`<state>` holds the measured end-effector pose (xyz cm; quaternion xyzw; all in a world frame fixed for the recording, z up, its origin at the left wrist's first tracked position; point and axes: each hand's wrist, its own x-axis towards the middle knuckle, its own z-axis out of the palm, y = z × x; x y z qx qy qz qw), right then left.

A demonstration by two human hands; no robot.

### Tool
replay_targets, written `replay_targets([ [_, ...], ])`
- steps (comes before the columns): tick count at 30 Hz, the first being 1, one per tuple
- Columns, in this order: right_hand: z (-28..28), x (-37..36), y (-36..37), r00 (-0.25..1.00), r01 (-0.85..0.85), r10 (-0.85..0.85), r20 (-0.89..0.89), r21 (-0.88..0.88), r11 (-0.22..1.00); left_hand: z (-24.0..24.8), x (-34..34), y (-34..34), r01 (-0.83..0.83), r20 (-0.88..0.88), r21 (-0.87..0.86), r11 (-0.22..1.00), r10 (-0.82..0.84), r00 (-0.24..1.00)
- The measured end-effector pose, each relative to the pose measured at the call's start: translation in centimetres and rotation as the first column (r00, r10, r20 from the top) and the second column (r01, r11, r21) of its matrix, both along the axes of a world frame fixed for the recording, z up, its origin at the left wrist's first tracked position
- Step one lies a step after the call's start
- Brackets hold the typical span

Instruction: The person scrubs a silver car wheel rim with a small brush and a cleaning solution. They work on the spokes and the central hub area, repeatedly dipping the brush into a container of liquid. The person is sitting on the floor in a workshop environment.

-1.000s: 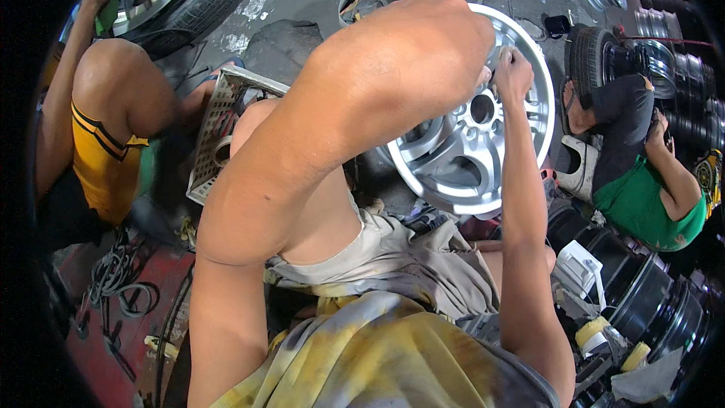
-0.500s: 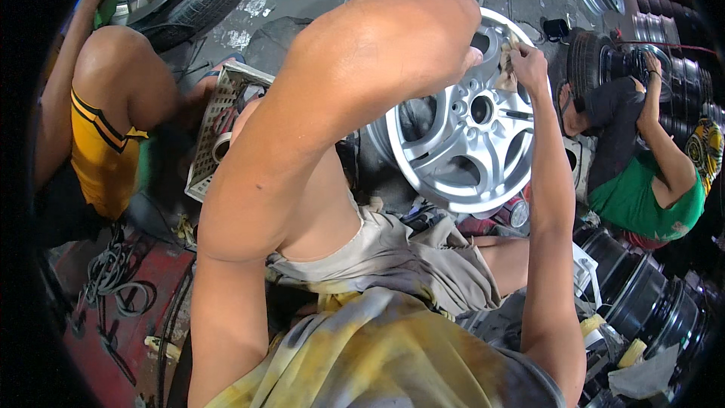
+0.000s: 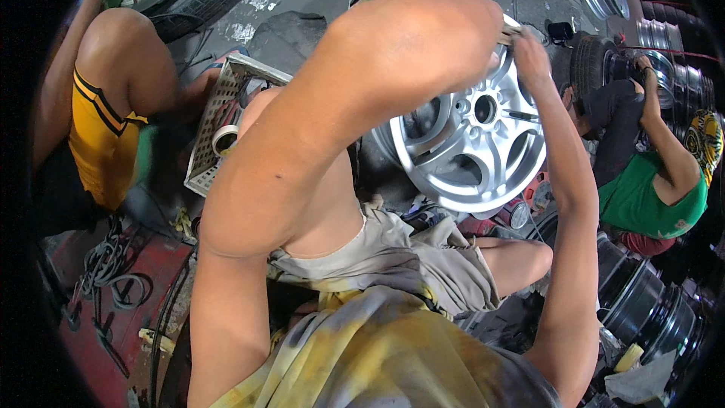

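A silver alloy wheel rim (image 3: 489, 127) with curved spokes stands tilted before me, its face toward me. My left arm reaches across high up, and my left hand (image 3: 472, 38) is curled over the rim's upper part. Most of its fingers are hidden behind the back of the hand, and what they grip does not show. My right hand (image 3: 530, 57) is at the rim's upper right edge, fingers closed on a small brownish piece (image 3: 511, 33), paper-like or cloth-like. Seen nearly edge-on, this piece spans the narrow space between my two hands.
A pale plastic crate (image 3: 205, 143) with a tape roll (image 3: 224, 138) stands left of my leg. A tyred wheel (image 3: 198, 1) lies at the upper left. People sit on both sides. Dark rims (image 3: 642, 287) are stacked at the right, and a tangled rope (image 3: 109, 264) lies lower left.
My left hand has moved right, close to my right hand. The brownish piece has risen and now shows as a thin strip. The wheel rim sits slightly farther right and lower in view.
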<state>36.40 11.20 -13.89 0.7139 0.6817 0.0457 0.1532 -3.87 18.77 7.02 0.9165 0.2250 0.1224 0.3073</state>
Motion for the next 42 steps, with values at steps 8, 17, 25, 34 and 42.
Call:
replay_targets([
  [8,4.4,-1.2,-4.6,0.801,0.257,-0.068,-0.595,0.239,0.936,-3.2,-0.8,1.4,0.008,0.393,0.34,0.94,-0.149,0.908],
  [17,0.0,-15.0,-1.6,0.864,0.156,-0.011,-0.503,0.246,0.957,-2.6,-0.3,0.6,0.044,0.355,0.145,0.988,-0.093,0.93],
  [25,0.9,-5.7,1.5,0.296,0.744,-0.035,-0.955,0.207,0.636,-0.3,2.3,-0.1,0.039,-0.064,-0.057,0.998,-0.043,0.997],
  [34,0.1,0.4,-0.3,0.762,0.529,-0.249,-0.598,0.352,0.772,-0.3,1.4,-0.6,0.068,0.065,-0.013,0.998,-0.067,0.996],
  [42,-8.1,-0.9,1.2,0.567,0.742,-0.569,-0.596,0.069,0.667,-1.7,1.0,-0.6,0.013,0.249,0.172,0.985,-0.056,0.967],
])
